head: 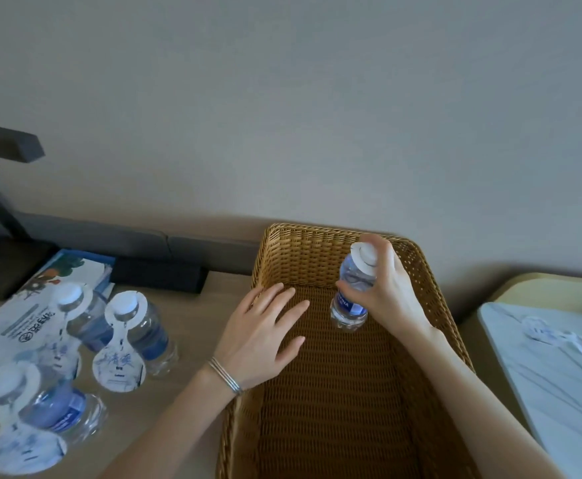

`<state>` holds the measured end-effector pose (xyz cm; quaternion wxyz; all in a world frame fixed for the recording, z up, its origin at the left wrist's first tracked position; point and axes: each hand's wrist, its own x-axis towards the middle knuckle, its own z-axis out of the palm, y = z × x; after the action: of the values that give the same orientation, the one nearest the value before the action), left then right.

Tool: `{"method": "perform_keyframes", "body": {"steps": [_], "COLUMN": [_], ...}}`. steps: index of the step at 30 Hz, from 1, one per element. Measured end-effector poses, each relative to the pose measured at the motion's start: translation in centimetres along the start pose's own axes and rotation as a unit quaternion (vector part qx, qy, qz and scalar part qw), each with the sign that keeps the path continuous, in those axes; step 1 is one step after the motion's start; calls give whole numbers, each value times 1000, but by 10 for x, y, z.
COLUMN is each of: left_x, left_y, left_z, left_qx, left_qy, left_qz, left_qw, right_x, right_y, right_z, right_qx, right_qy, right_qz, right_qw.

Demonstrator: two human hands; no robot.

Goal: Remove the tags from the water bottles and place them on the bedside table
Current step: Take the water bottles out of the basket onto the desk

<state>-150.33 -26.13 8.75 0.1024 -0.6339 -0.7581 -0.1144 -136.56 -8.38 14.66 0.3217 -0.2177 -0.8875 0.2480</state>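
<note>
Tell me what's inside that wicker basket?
One water bottle, gripped by the right hand; the left hand is open over its left side. The arms hide part of the basket floor.

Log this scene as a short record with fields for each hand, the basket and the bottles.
right hand: grips a water bottle upright inside the wicker basket
tag: on that bottle's neck, not removed
left hand: open, over the basket's left rim
other bottles: three, all tagged, standing on the wooden table left of the basket
</note>
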Motion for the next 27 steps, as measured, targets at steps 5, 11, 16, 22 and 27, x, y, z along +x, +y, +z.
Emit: {"method": "perform_keyframes", "body": {"steps": [5,11,16,22,27], "left_x": [-32,-116,-201,-286,-333], "left_y": [-11,-39,-74,-98,-111], "left_z": [-37,-61,-58,-32,5], "left_qx": [1,-37,-46,-49,-69], "left_qy": [37,54,43,4,-21], "left_qz": [19,40,26,23,10], "left_qw": [999,997,998,999,997], "right_x": [-7,-37,-74,-130,-177], "right_y": [-76,-187,-260,-277,-259], "right_z": [-17,-10,23,102,173], "right_qx": [14,49,78,79,88], "right_qy": [29,66,53,1,-50], "right_qz": [-8,-28,-39,18,98], "right_qw": [999,996,995,997,990]}}
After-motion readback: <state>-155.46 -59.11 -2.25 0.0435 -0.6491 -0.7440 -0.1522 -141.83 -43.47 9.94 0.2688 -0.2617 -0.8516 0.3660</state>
